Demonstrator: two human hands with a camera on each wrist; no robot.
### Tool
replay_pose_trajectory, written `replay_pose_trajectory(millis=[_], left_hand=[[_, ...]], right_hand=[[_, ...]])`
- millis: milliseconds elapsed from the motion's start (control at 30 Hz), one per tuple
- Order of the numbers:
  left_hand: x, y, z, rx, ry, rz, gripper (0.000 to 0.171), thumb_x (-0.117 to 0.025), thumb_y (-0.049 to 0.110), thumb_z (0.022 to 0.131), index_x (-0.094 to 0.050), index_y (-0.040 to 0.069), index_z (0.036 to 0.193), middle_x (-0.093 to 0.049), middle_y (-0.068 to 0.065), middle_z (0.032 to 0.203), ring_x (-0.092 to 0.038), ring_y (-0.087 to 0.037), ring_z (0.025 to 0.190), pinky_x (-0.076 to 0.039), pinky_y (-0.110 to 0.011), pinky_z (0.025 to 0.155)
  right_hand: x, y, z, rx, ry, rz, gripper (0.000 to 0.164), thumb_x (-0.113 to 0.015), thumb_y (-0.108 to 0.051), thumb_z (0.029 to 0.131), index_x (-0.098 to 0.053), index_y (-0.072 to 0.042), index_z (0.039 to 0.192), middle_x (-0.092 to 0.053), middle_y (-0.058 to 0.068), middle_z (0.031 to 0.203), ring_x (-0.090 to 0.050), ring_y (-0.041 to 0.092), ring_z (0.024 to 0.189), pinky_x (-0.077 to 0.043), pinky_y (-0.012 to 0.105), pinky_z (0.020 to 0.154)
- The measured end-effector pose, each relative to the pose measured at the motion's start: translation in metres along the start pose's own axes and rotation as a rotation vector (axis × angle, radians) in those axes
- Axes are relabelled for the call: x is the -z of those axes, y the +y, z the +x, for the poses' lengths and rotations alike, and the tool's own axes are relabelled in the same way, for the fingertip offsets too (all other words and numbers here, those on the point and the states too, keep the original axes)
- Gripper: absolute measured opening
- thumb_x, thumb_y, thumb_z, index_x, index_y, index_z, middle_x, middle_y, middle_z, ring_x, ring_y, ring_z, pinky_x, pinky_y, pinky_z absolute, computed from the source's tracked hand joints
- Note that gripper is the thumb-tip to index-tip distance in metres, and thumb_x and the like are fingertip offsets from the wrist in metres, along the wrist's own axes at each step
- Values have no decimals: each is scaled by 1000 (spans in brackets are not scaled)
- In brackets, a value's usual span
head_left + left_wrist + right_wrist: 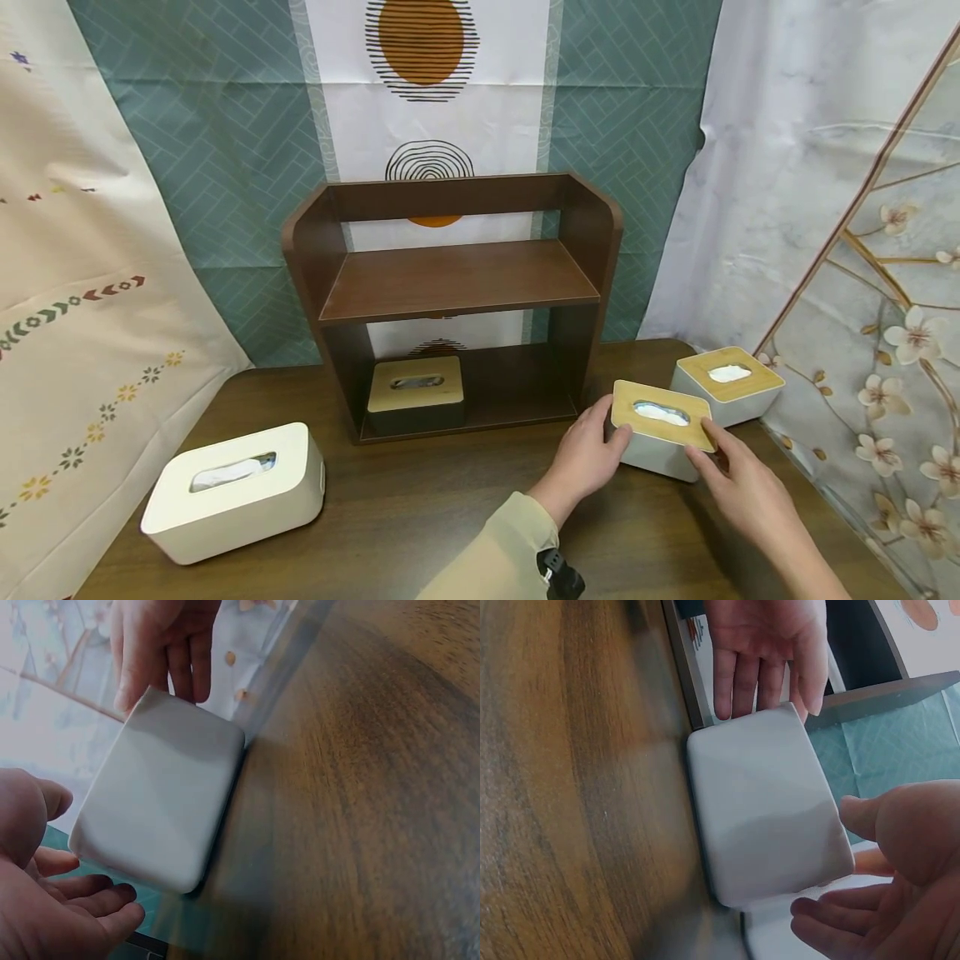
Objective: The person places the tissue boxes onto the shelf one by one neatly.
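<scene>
A white tissue box [660, 451] with a wood-coloured lid sits between my two hands at the right of the table. My left hand [584, 454] grips its left end, thumb at the front corner and fingers along the side. At the other end, my right hand [738, 479] holds the box, with fingertips at the lid's right edge. Both wrist views show the plain white front of the tissue box [161, 795], low over the wooden surface. White tissue shows through the oval opening in its lid.
Behind the held box, to the right, stands a similar tissue box [727, 387]. Another wood-lidded box [416, 400] is on the lower level of a brown shelf [457, 279]. A cream tissue box [236, 496] lies at the left. Patterned cloths [630, 125] hang around the table [420, 517].
</scene>
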State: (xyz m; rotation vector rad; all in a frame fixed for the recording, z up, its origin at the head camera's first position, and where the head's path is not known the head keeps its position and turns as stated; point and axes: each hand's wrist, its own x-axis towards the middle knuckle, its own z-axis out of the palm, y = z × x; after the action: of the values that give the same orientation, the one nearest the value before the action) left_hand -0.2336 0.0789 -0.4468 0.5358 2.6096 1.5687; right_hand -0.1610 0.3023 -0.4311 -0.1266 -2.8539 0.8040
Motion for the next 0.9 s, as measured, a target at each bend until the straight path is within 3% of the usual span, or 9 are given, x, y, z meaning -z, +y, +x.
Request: replay_pose_trajectory(millis=[200, 367, 500, 900], left_hand=[[1, -2, 0, 6, -14, -26, 57, -64, 36, 113, -49, 22, 166, -58, 6, 161, -54, -15, 146, -46, -45, 120], [2, 1, -2, 17, -6, -14, 55, -66, 34, 113, -52, 21, 164, -64, 5, 154, -61, -11, 135, -50, -41, 114], [2, 2, -4, 27, 10, -2, 53, -68, 32, 111, -56, 20, 162, -67, 4, 149, -63, -9, 125, -53, -38, 107], [10, 7, -13, 9, 50, 21, 49, -69, 29, 111, -60, 18, 158, -69, 1, 148, -64, -13, 131, -54, -39, 108]], right_hand=[[-1, 0, 1, 2, -2, -7, 76, -54, -46, 117, -35, 9, 166, -60, 40, 144, -62, 55, 126, -50, 71, 94], [0, -1, 1, 6, 2, -2, 71, -54, -42, 117, -39, 8, 165, -67, 36, 134, -68, 49, 117, -52, 68, 90], [1, -2, -2, -7, 4, -4, 69, -54, -41, 118, -40, 7, 165, -67, 37, 136, -67, 53, 120, -51, 69, 91], [4, -9, -9, -17, 25, 0, 70, -56, -43, 117, -41, 4, 166, -66, 37, 139, -65, 54, 126, -50, 70, 93]])
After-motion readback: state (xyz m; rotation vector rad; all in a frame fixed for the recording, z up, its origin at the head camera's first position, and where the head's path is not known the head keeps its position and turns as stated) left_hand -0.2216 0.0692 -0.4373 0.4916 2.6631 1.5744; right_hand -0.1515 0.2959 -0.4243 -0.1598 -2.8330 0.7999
